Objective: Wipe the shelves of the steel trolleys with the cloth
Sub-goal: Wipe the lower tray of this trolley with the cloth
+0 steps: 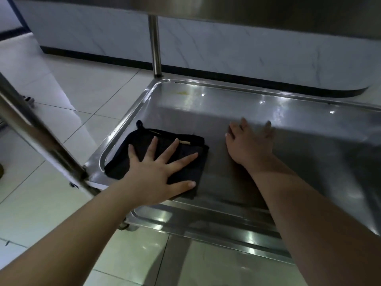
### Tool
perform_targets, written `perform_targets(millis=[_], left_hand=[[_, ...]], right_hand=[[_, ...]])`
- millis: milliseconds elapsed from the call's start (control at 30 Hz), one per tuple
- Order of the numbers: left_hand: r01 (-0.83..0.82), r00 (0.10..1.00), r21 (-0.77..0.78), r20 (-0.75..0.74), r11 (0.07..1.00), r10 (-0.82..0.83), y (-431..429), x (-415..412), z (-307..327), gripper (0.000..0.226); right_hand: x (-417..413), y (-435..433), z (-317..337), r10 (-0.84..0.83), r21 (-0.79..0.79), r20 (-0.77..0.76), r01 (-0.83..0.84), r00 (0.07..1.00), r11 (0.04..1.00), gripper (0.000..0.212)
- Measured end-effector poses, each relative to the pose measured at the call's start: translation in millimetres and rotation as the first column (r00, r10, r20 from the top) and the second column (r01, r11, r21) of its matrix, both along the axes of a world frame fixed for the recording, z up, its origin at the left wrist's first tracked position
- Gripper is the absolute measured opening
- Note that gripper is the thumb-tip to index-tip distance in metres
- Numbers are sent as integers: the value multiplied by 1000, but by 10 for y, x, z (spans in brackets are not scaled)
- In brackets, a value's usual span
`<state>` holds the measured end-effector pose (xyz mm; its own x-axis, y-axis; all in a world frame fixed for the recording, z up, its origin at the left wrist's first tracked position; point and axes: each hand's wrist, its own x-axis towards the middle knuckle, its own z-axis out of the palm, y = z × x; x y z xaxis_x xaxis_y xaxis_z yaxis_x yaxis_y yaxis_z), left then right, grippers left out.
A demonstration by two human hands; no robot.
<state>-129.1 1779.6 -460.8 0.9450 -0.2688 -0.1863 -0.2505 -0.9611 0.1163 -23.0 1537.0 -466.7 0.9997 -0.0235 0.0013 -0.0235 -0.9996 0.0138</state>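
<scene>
A folded black cloth (144, 141) lies in the near left corner of the steel trolley's middle shelf (288, 129). My left hand (158, 172) presses flat on the cloth with its fingers spread. My right hand (249, 143) rests flat on the bare steel to the right of the cloth, fingers straight and pointing away from me. A yellowish smear (183, 92) marks the shelf near its far left corner.
The trolley's upper shelf (247, 9) hangs over the view at the top. Steel posts stand at the far left corner (155, 46) and the near left (37, 137). A lower shelf rim (206, 228) shows below. Around it are a pale tiled floor (86, 96) and a marble-look wall.
</scene>
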Motion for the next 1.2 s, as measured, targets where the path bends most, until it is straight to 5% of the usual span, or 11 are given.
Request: perform_targets(millis=[367, 767, 1200], left_hand=[[-161, 986, -1, 41, 987, 161, 86, 779, -79, 75], [-96, 995, 36, 41, 995, 94, -141, 2086, 53, 74], [-52, 997, 2, -48, 999, 52, 417, 196, 18, 74]], right_hand=[[139, 326, -132, 116, 81, -17, -114, 993, 990, 61], [166, 367, -175, 95, 61, 42, -98, 995, 993, 60], [158, 335, -133, 91, 97, 4, -91, 996, 991, 61]])
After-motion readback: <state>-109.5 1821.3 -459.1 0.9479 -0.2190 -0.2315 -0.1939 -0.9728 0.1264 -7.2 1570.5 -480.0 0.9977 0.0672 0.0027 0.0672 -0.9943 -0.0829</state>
